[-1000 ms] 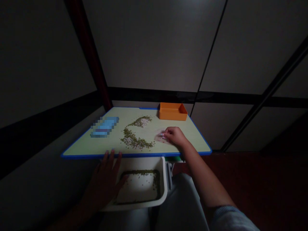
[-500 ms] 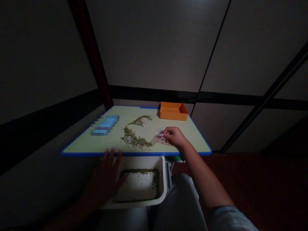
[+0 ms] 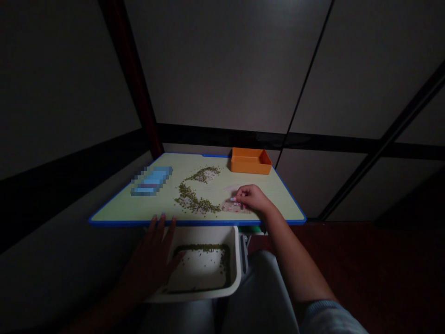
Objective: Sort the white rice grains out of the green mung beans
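Note:
My right hand is closed in a pinch low over the right side of the tabletop. Whatever its fingertips grip, if anything, is too small to make out. Under it lies a flat pinkish patch, perhaps thin film or fine material. Just left of that, small green beans or grains are strewn in a curved heap with pale bits among them. My left hand lies in shadow, fingers spread, fingertips at the table's front edge and thumb over the white tub. More green grains gather along the tub's inner sides.
An orange open box stands at the back right of the pale tabletop with its blue rim. A blurred blue item lies at the left. Wall panels rise behind the table, and my legs are below.
My right hand's fingertips have shifted slightly over the pinkish patch, and more of its near part shows. My left hand, the heap and the tub stay as they were.

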Demonstrator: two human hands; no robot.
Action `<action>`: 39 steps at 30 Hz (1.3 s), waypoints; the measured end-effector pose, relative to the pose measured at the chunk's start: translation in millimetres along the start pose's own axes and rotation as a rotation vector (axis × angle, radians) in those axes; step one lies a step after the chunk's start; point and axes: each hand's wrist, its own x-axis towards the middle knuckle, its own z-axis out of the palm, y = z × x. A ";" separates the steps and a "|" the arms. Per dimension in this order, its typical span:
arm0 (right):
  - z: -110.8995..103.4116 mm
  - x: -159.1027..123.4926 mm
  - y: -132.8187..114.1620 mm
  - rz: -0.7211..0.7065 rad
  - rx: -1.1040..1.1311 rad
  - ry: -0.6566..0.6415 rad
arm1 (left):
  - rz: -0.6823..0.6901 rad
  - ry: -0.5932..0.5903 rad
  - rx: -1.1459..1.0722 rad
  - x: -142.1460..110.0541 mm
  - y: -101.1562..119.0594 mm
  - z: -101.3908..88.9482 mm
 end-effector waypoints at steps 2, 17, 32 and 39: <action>0.2 0.0 -0.2 0.008 -0.011 0.003 | -0.004 -0.002 -0.009 0.2 0.3 -0.4; -5.8 7.8 9.3 -0.034 -0.344 0.355 | -0.028 -0.009 -0.036 0.5 -2.6 4.2; -8.1 -7.9 8.6 0.048 0.094 0.122 | -0.083 -0.038 0.054 -0.1 13.5 -11.5; -7.8 -13.6 13.5 0.033 0.158 0.209 | -0.047 -0.023 0.067 -1.1 8.2 -7.7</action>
